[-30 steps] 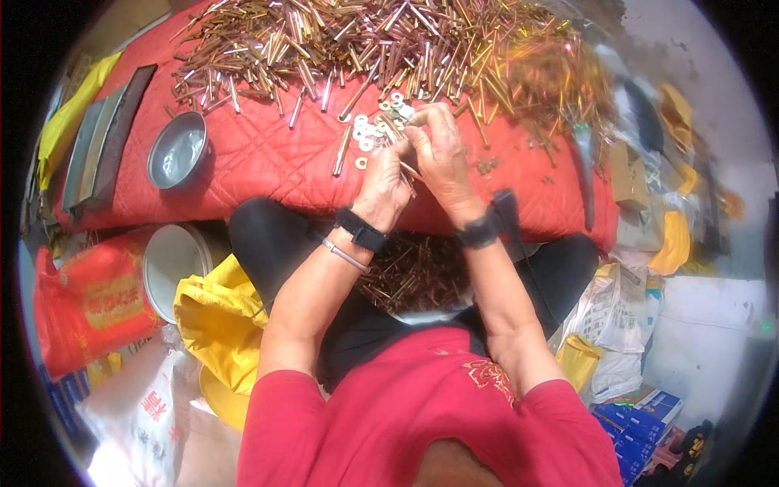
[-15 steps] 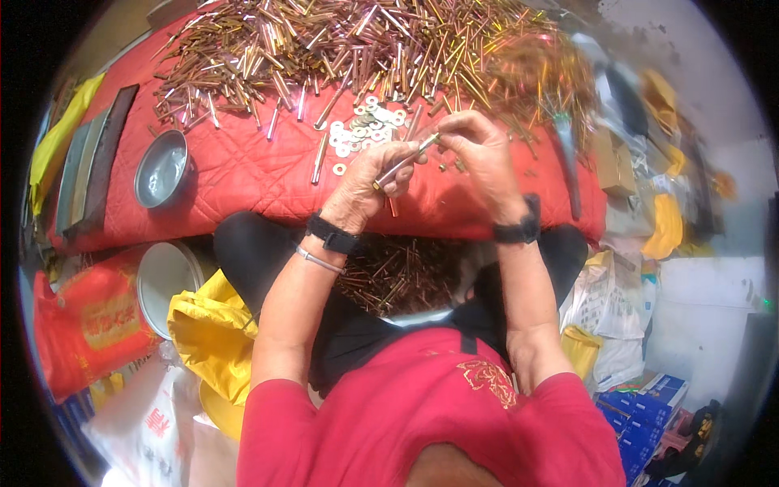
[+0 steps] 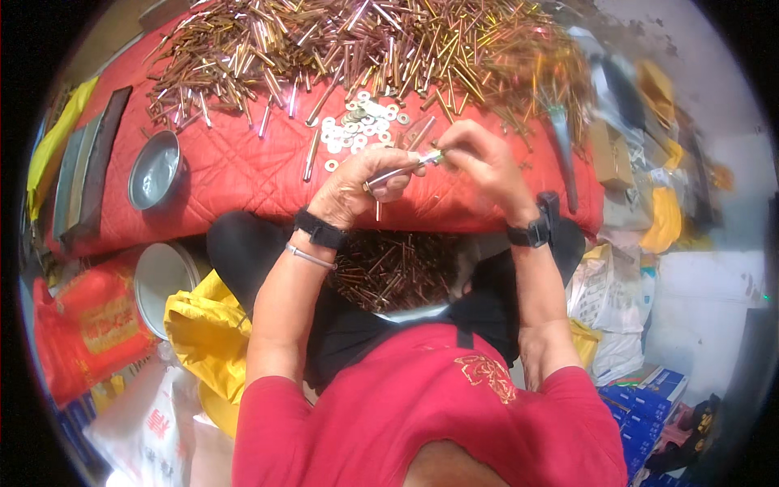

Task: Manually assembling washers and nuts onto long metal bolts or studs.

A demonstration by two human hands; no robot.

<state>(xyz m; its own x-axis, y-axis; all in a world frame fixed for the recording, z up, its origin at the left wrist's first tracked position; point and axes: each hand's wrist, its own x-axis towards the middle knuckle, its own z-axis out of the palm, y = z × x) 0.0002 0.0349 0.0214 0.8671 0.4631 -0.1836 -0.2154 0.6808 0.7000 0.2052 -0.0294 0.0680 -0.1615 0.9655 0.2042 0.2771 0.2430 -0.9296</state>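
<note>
presently, item by item, as seen from the head camera.

left hand (image 3: 357,188): raised over the near edge of the red quilted cloth (image 3: 235,170), forearm rising from the lower middle of the view, wrist bent inward; black wristband and a thin bangle on the wrist. fingers curled and pinched together on a slim metal rod (image 3: 396,173), which lies tilted, its upper end toward the right hand.

right hand (image 3: 479,158): held just beside the left, forearm coming up from the lower right, black watch on the wrist. fingertips drawn together at the rod's upper end, clamped on a small piece there; what that piece is cannot be told, it is too small.

metal rod: in the air between both hands, above the cloth's near edge, not touching the cloth.

washers (image 3: 357,130): small pale rings, loose cluster on the cloth just beyond the hands.

brass tubes (image 3: 365,49): large heap across the far part of the cloth, gold and copper coloured, lying every way.

finished pieces (image 3: 389,272): dark pile of similar thin rods in the person's lap, below the hands.

steel bowl (image 3: 154,169): on the cloth, well to the left of the hands.

white bucket (image 3: 162,280): below the cloth's left edge, beside a yellow bag (image 3: 203,333).
</note>
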